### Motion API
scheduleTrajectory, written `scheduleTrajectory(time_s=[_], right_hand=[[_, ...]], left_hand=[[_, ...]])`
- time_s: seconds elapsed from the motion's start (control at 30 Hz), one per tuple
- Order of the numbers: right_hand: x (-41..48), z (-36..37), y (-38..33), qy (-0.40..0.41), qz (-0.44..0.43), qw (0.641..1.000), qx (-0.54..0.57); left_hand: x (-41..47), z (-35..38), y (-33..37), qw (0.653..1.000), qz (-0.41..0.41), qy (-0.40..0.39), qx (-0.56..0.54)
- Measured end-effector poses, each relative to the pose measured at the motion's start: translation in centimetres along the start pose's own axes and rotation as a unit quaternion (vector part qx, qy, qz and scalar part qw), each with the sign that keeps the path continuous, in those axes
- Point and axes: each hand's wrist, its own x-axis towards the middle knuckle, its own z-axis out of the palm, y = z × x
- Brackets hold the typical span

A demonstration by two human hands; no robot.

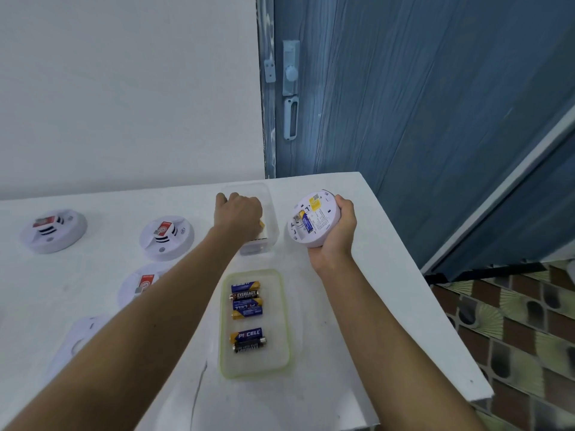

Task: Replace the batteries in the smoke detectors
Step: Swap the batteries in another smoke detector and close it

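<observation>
– Two hands up over the white table (357, 306), and the right hand (337, 231) has the action: fingers wrapped round the rim of a smoke detector (314, 219), lifted off the surface near the far right corner, its back tipped toward the camera.

– What's showing on that back?

– One blue battery (306, 223) sitting in the compartment, beside a yellow label.

– And the left hand (239, 213)?

– It's down inside a clear plastic box (270, 213) just left of the detector, knuckles up, fingers curled. Something yellow peeks out at the hand's edge, but I cannot tell whether the fingers have hold of it.

– Spare cells?

– Plenty. A green-rimmed tray (222, 321) lies nearer the person, between the two forearms, with loose batteries (247, 335) in it: a cluster at the far end, a pair at the near end, blue-and-gold ones and black ones.

– The others?

– Three more lie face up on the left: far-left detector (53, 231), middle detector (166, 237), and a near detector (140, 284) partly hidden behind the left forearm. Each carries a red tag. A white mounting plate (77, 334) lies lower left. A blue door (404, 104) stands behind the table.
</observation>
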Motion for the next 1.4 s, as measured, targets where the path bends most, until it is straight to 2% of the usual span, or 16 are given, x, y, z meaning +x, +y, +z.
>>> scheduleTrajectory(time_s=[0.17, 0.27, 0.4, 0.5, 0.6, 0.73, 0.97, 1.2, 1.4], right_hand=[[0.1, 0.2, 0.3, 0.001, -0.003, 1.0, -0.007], [0.0, 0.2, 0.5, 0.001, -0.004, 1.0, 0.001], [-0.4, 0.0, 0.8, 0.005, -0.002, 1.0, 0.012], [-1.0, -0.1, 0.8, -0.002, -0.001, 1.0, 0.017], [-1.9, 0.1, 0.8, -0.011, 0.004, 1.0, 0.029], [-2.7, 0.4, 1.3, -0.025, 0.009, 0.999, 0.045], [-4.6, 0.7, 1.4, -0.041, 0.014, 0.998, 0.049], [-5.7, 1.2, 1.8, -0.024, 0.008, 0.999, 0.025], [-6.5, 1.7, 2.5, -0.021, 0.001, 1.0, 0.018]], left_hand=[[-0.5, -0.4, -0.1, 0.998, 0.049, 0.03, -0.036], [-1.1, -0.4, -0.3, 0.985, 0.024, 0.072, -0.155], [-2.5, -2.3, -0.1, 0.916, -0.038, 0.106, -0.385], [-4.2, -4.6, 0.5, 0.877, -0.046, 0.142, -0.457], [-6.4, -6.2, 1.0, 0.846, -0.014, 0.148, -0.512], [-9.2, -7.1, 1.8, 0.826, 0.023, 0.144, -0.544], [-13.2, -6.5, 2.2, 0.844, 0.112, 0.206, -0.482], [-16.1, -5.2, 2.2, 0.839, 0.106, 0.206, -0.492], [-16.9, -4.8, 1.0, 0.811, 0.077, 0.149, -0.561]])
